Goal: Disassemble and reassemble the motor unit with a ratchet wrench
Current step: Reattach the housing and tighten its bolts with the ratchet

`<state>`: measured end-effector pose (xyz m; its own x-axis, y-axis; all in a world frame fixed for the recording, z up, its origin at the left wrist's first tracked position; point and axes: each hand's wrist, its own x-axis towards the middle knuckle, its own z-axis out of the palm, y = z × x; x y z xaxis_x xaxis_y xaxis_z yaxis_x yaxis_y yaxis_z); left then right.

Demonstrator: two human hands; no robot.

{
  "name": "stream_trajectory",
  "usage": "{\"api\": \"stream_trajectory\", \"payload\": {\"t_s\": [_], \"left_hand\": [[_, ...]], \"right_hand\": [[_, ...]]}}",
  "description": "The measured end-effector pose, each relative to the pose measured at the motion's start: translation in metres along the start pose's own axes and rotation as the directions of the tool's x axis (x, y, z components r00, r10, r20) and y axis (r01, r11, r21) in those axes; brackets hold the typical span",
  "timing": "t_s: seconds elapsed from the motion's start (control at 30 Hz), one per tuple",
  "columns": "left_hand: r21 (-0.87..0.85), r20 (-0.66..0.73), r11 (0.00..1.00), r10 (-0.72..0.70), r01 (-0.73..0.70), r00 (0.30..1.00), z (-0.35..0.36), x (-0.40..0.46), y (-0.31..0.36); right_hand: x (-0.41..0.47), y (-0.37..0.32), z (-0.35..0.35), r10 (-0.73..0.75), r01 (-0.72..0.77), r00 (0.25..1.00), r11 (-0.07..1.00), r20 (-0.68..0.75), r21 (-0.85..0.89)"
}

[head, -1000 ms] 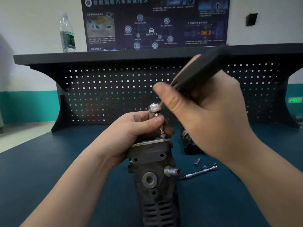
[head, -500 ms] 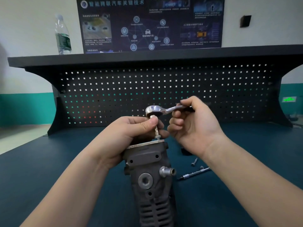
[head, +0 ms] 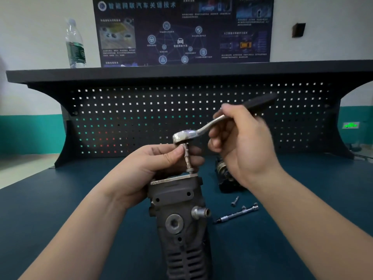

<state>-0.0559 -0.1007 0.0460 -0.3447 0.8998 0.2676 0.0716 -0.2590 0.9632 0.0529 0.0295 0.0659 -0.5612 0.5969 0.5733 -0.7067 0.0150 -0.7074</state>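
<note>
A dark grey motor unit (head: 179, 219) stands upright on the blue bench, its flat metal top facing up. A ratchet wrench (head: 193, 134) with a chrome head and black handle sits on a slim socket extension (head: 187, 158) that meets a bolt at the top right corner of the unit. My left hand (head: 149, 168) wraps the top of the unit from behind and pinches the extension between thumb and fingers. My right hand (head: 240, 142) grips the wrench handle, which points up and to the right and is blurred.
A second dark motor part (head: 226, 176) lies behind my right wrist. A loose bolt (head: 234, 201) and a thin extension bar (head: 236, 215) lie on the bench to the right. A black pegboard (head: 121, 118) with a shelf stands behind, a water bottle (head: 75, 44) on it.
My right hand has swung the wrench handle: from up-right a second ago, to pointing right and low, and now back up to the right. My left hand keeps its hold.
</note>
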Motion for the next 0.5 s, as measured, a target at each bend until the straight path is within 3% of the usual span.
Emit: {"api": "stream_trajectory", "payload": {"t_s": [0.07, 0.13, 0.2, 0.23, 0.27, 0.33, 0.37, 0.4, 0.47, 0.5], "left_hand": [[-0.009, -0.036, 1.000, -0.020, 0.020, 0.999, 0.003, 0.001, 0.000], [-0.005, -0.064, 0.999, -0.032, 0.032, 0.997, 0.006, 0.001, 0.001], [0.000, -0.073, 0.999, -0.037, 0.037, 0.997, 0.008, 0.001, 0.001], [0.001, -0.081, 0.999, -0.039, 0.039, 0.996, 0.008, 0.001, 0.001], [0.003, -0.090, 0.999, -0.038, 0.039, 0.995, 0.007, 0.001, 0.001], [0.007, -0.104, 0.999, -0.035, 0.036, 0.994, 0.006, 0.002, 0.000], [0.014, -0.102, 0.999, -0.028, 0.030, 0.994, 0.007, 0.002, 0.001], [0.022, -0.097, 1.000, -0.019, 0.021, 0.995, 0.007, 0.002, 0.001], [0.036, -0.082, 0.999, -0.001, 0.004, 0.997, 0.006, 0.001, 0.000], [0.040, -0.075, 0.999, 0.009, -0.006, 0.997, 0.005, 0.001, 0.000]], "right_hand": [[0.004, 0.012, -0.004, 0.306, -0.288, 0.952, 0.923, -0.033, 0.255], [0.004, 0.025, -0.006, 0.479, -0.428, 0.878, 0.794, -0.011, 0.432], [0.004, 0.030, -0.007, 0.500, -0.437, 0.866, 0.768, -0.013, 0.468], [0.003, 0.028, -0.006, 0.450, -0.397, 0.893, 0.816, -0.032, 0.420], [0.002, 0.024, -0.005, 0.346, -0.310, 0.936, 0.896, -0.063, 0.318], [-0.004, 0.010, 0.000, -0.024, 0.022, 0.998, 0.999, -0.056, -0.039], [-0.009, 0.001, 0.003, -0.228, 0.228, 0.973, 0.945, 0.029, -0.236], [-0.015, -0.006, 0.006, -0.382, 0.415, 0.909, 0.818, 0.165, -0.398], [-0.025, -0.015, 0.009, -0.506, 0.642, 0.762, 0.503, 0.405, -0.579], [-0.028, -0.016, 0.010, -0.525, 0.683, 0.720, 0.415, 0.455, -0.602]]}}
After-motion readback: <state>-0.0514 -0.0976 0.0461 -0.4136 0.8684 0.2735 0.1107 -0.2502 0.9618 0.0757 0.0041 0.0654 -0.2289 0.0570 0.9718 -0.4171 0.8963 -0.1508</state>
